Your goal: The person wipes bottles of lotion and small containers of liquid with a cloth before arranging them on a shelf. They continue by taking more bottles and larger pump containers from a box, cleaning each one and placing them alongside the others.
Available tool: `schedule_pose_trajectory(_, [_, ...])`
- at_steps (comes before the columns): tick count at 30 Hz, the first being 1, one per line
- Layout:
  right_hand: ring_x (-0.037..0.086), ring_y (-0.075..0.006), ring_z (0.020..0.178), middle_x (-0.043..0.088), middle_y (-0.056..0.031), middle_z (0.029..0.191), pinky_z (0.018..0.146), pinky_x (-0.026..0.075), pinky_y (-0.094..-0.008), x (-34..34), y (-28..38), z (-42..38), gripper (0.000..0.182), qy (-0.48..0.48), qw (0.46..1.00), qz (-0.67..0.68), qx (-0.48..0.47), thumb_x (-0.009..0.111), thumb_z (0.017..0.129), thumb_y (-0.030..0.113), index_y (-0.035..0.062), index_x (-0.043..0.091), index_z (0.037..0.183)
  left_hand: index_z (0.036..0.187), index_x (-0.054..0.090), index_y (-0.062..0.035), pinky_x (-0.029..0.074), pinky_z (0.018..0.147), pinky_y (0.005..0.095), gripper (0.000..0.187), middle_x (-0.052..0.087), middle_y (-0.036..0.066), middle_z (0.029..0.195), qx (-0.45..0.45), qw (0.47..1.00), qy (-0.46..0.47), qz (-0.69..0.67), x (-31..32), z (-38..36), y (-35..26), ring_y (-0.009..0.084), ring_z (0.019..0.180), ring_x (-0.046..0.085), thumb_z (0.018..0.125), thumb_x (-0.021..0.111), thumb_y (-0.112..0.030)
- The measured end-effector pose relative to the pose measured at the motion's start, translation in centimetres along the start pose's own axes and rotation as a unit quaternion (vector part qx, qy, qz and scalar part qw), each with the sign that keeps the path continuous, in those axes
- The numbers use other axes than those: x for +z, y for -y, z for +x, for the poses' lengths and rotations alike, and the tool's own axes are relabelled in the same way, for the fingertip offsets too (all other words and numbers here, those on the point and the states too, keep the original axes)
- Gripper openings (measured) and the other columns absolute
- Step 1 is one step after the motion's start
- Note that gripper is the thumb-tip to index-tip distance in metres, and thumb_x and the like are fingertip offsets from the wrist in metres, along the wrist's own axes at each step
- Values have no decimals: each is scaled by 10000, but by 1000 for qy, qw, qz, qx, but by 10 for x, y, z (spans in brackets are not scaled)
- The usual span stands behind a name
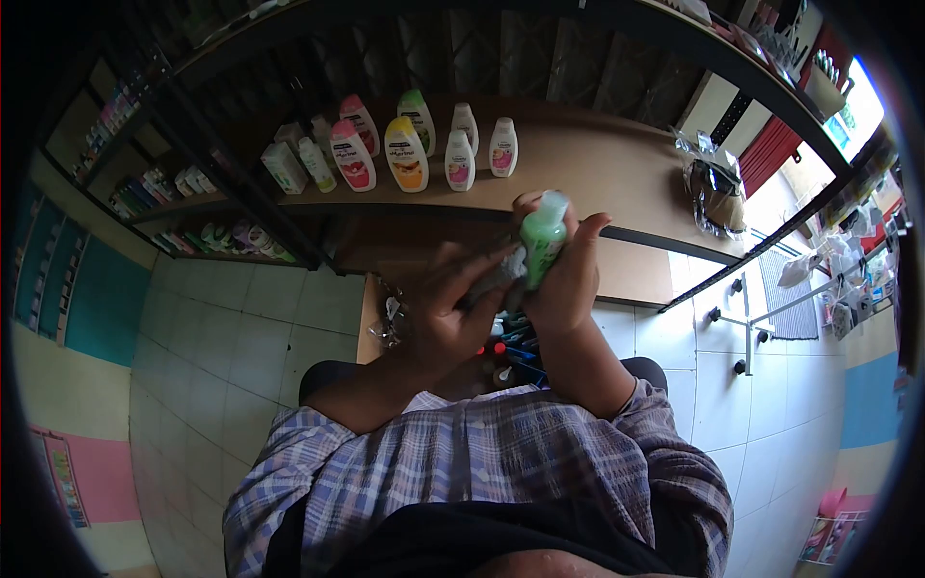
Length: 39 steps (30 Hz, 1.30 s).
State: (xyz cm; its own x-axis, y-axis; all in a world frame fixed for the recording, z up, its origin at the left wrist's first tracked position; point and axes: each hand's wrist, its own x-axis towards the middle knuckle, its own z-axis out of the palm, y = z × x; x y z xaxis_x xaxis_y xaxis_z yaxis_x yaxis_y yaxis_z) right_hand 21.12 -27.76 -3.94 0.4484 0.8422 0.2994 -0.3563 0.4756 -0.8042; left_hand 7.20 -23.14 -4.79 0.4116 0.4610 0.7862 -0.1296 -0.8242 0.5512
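In front of my chest, my right hand (pixel 568 289) is wrapped round a small bottle (pixel 543 236) of green liquid with a clear, pale cap. The bottle is tilted and its cap points up; fingers hide part of it. My left hand (pixel 448 313) grips a crumpled grey cloth (pixel 499 273) and presses it against the left side of the bottle. Some of the left fingers are blurred. Below both hands sits an open box (pixel 370 323) with bottles and other goods inside, partly hidden by my arms.
Several shampoo-like bottles, including a yellow one (pixel 407 156) and a pink one (pixel 353 159), stand on the brown shelf (pixel 597 183) ahead. Plastic-wrapped goods (pixel 715 193) lie at its right end. A dark rack post (pixel 241 193) rises at left; a wheeled stand (pixel 750 323) is at right.
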Motion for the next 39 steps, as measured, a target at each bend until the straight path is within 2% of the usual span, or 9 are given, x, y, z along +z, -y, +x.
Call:
schedule_pose_trajectory(3, [476,-95,739,537,-29,967,702,407,-220,-1,7,5,791,-20,997,-41,-60,54,931,700,64,509,1054,1089,654,28,496,788,273,252,666,121,998,-109,988,-6,-109,17,-18,1,188,890,646,861,694,-71])
schedule_pose_trajectory(6, [492,-115,793,528,-69,980,719,428,-247,6,5,3,751,19,987,-87,-137,184,909,732,53,453,1083,1159,636,-14,521,721,267,279,662,84,964,-349,903,-17,-249,19,-13,1,148,772,644,923,648,-161])
schedule_pose_trajectory(8, [487,-123,834,518,-94,950,744,431,-254,10,-3,1,811,52,973,-138,-178,289,839,791,44,393,1139,1197,581,0,529,741,277,346,647,71,1023,-495,708,-15,-504,14,3,6,150,846,651,970,584,-262])
schedule_pose_trajectory(18, [519,-134,801,518,-74,936,692,437,-234,-12,-3,6,970,109,957,-207,-170,265,765,847,9,378,1241,1293,478,-17,519,898,335,425,602,110,1155,-519,598,16,-610,16,1,9,187,1036,622,978,553,-293])
schedule_pose_trajectory(21, [515,-153,858,506,-88,985,747,432,-264,-10,6,0,909,132,982,-106,-86,262,855,799,4,376,1282,1293,469,-11,563,840,343,435,615,144,1156,-509,578,20,-637,16,1,11,219,1021,649,973,544,-296])
schedule_pose_trajectory(23, [511,-170,971,512,-104,1065,874,403,-292,-13,7,-1,680,138,983,-113,-52,312,981,572,-33,391,1281,1237,500,-5,590,761,337,395,647,142,1078,-478,526,48,-702,12,2,16,221,921,684,971,539,-294])
schedule_pose_trajectory(24, [467,-178,1057,485,-123,1125,949,356,-308,-17,6,-2,519,152,978,-132,-49,364,969,363,-39,385,1296,1237,500,-5,590,761,337,395,647,142,1078,-479,525,45,-702,12,4,13,221,921,684,971,539,-294])
schedule_pose_trajectory(28, [460,-197,1066,480,-132,1137,950,355,-311,-27,2,3,524,121,963,-233,-58,383,946,329,-48,366,1309,1224,509,-8,585,754,339,382,646,130,1061,-516,538,18,-666,12,6,9,209,894,680,955,572,-272])
schedule_pose_trajectory(39, [523,-213,1154,500,-137,1243,1024,403,-336,-32,8,0,671,121,992,20,-10,657,907,126,-23,264,1430,1113,578,-16,574,670,302,245,663,89,952,-468,660,-81,-583,8,14,16,187,746,680,939,608,-187])
